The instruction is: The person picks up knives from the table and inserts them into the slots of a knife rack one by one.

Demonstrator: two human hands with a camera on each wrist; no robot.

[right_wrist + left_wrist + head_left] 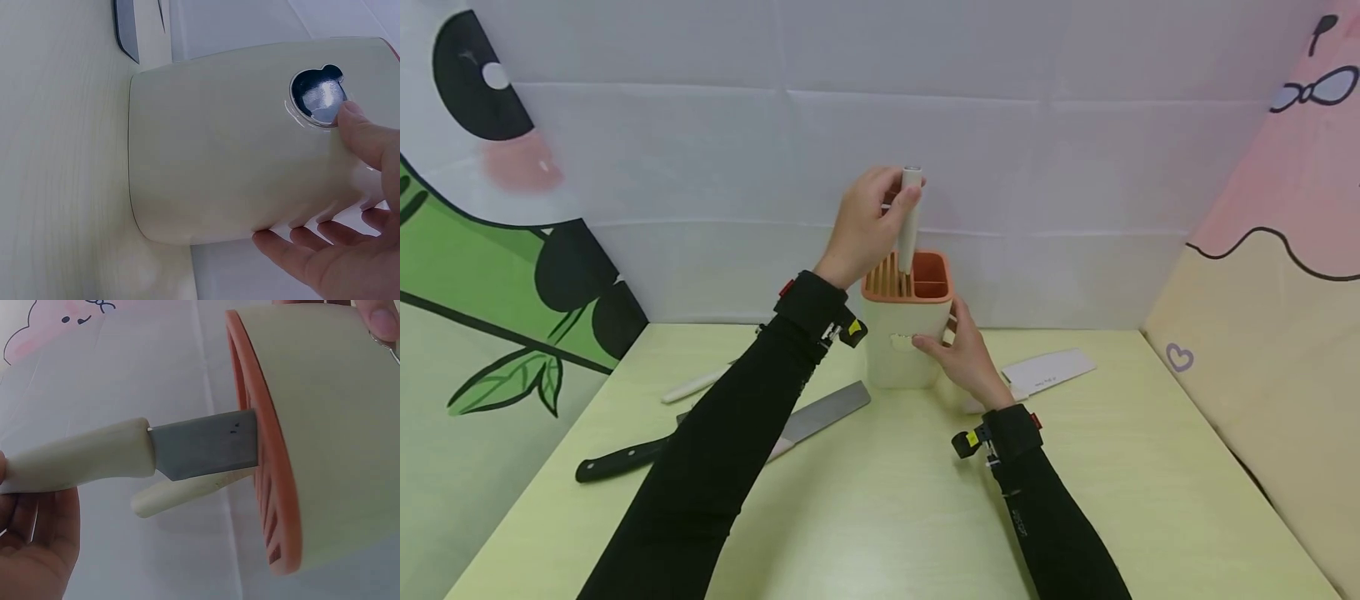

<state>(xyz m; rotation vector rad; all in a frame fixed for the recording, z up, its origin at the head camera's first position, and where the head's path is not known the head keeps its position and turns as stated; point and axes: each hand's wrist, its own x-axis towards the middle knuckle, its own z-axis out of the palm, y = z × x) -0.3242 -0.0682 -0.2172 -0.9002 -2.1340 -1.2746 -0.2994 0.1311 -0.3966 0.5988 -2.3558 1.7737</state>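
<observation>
A cream knife block (pixel 887 333) with an orange slotted top stands upright toward the back of the table. Above it, my left hand (pixel 861 221) grips the pale handle of a knife (pixel 909 223) held upright. In the left wrist view the grey blade (pixel 203 445) runs into the slotted top, its upper part still showing and its lower end hidden inside. Beyond it another pale handle (pixel 178 495) sticks out of the block. My right hand (pixel 962 354) holds the block's right side, thumb on the front beside a shiny emblem (pixel 317 95), fingertips along the side.
On the left of the table lie a black-handled knife (pixel 625 460), a broad-bladed knife (pixel 829 412) and a pale handle (pixel 694 386), partly covered by my left sleeve. A white-bladed knife (pixel 1051 371) lies right of the block. A hanging cloth (pixel 700 167) rises behind the table.
</observation>
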